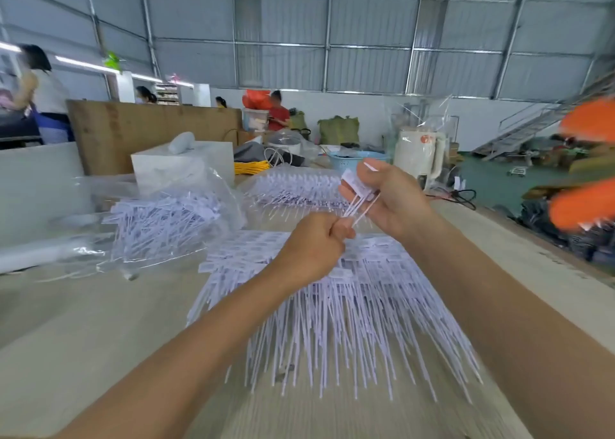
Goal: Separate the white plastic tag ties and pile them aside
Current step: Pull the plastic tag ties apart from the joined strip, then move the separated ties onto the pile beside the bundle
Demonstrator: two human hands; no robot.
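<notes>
Above the bench (100,322), the right hand (392,199) pinches the heads of a few white tag ties (357,202) while the left hand (309,249) grips their tails; pulling steadily apart should free them for the pile (332,305) below.

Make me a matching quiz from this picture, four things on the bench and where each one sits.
Things:
1. yellow cord
2. blue basket
3. cream jug
4. bagged ties

Places:
A. far right, behind the right hand
B. left of the left hand, in clear plastic
C. beside the white box, on its right
D. between the cord and the jug

Pairs: 1-C, 2-D, 3-A, 4-B
</notes>
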